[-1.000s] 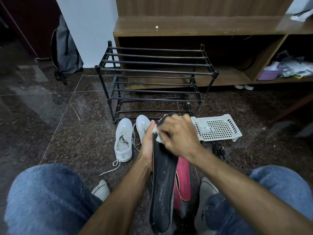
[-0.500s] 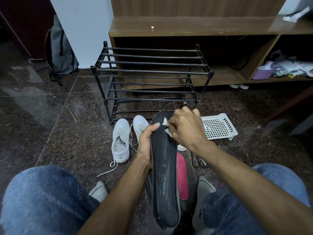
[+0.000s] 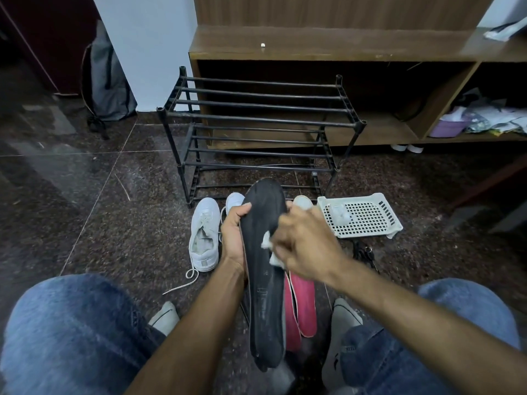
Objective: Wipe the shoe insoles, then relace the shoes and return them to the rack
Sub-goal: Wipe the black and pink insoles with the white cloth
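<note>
**Wiping stage under way; lacing and racking all still ahead**

Your right hand (image 3: 306, 246) has slid down the dark insole (image 3: 266, 280) since the earlier frame: it was working near the toe end and now sits at about the middle, its fingers curled round a small white wipe (image 3: 269, 246) and pressing it on the insole's face. Your left hand (image 3: 234, 235) grips the insole's left edge near the toe, thumb over the top, holding it tilted above the floor between your knees.

By my reading you are partway through the first step. This insole looks roughly half covered, its heel end yet to be passed over. Two pink insoles (image 3: 302, 306) lie on the floor just beside and below it; whether they are already wiped cannot be told.

Left to do: one white shoe (image 3: 204, 232) stands on the floor in front of the rack (image 3: 256, 121), its lace (image 3: 182, 282) loose and trailing, with a second white shoe just behind your left hand. Neither is relaced. No shoes sit on the rack. A white basket (image 3: 368, 215) lies to the right of it.
</note>
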Tool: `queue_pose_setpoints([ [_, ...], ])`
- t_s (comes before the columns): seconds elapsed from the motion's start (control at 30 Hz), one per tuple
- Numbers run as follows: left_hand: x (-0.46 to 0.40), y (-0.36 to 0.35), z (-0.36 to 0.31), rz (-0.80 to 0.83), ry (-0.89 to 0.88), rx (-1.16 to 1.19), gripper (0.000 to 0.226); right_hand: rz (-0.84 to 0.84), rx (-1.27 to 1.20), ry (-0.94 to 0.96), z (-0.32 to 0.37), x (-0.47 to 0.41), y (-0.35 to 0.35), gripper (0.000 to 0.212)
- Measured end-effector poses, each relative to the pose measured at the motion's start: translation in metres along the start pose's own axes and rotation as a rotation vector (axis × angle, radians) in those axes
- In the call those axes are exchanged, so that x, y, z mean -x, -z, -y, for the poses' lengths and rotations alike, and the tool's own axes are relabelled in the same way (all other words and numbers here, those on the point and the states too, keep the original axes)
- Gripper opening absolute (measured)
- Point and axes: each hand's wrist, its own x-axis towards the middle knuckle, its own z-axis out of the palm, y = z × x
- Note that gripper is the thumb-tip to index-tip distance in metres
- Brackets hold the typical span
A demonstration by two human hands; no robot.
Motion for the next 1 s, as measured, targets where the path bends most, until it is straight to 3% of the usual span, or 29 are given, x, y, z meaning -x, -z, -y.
queue_pose_setpoints([
  [0.1,0.002,0.002,0.0,0.024,0.055,-0.007,0.054,0.017,0.018,0.088,0.007,0.018,-0.005,0.021],
  [0.2,-0.001,0.002,0.006,-0.004,0.003,-0.048,0.035,-0.085,0.074,-0.06,-0.013,-0.009,0.001,0.017],
  [0.3,0.0,-0.003,0.006,-0.015,-0.007,-0.061,0.034,-0.12,0.054,-0.175,-0.017,-0.025,0.002,0.019],
  [0.43,0.001,-0.001,0.002,0.06,0.024,0.005,0.059,-0.052,-0.02,0.036,0.015,0.012,-0.008,0.015],
  [0.5,0.0,0.0,0.006,0.075,0.033,0.011,0.057,-0.025,0.026,0.078,0.012,0.016,-0.009,0.015],
  [0.6,0.002,-0.003,0.016,0.03,0.037,-0.046,0.04,-0.115,0.073,-0.155,-0.018,-0.019,0.0,0.012],
  [0.7,0.008,-0.011,0.02,0.077,0.105,-0.1,0.047,-0.141,0.089,-0.367,-0.04,-0.043,0.008,0.011],
  [0.83,0.002,-0.005,0.016,0.07,0.034,-0.091,0.032,-0.197,-0.02,-0.194,-0.018,-0.022,0.003,0.009],
  [0.9,0.0,0.0,0.017,0.048,0.032,-0.103,0.037,-0.164,-0.015,-0.1,-0.014,-0.012,-0.001,0.012],
  [1.0,0.006,-0.003,0.02,0.124,0.074,-0.128,0.043,-0.225,0.031,-0.218,-0.031,-0.03,0.004,0.013],
])
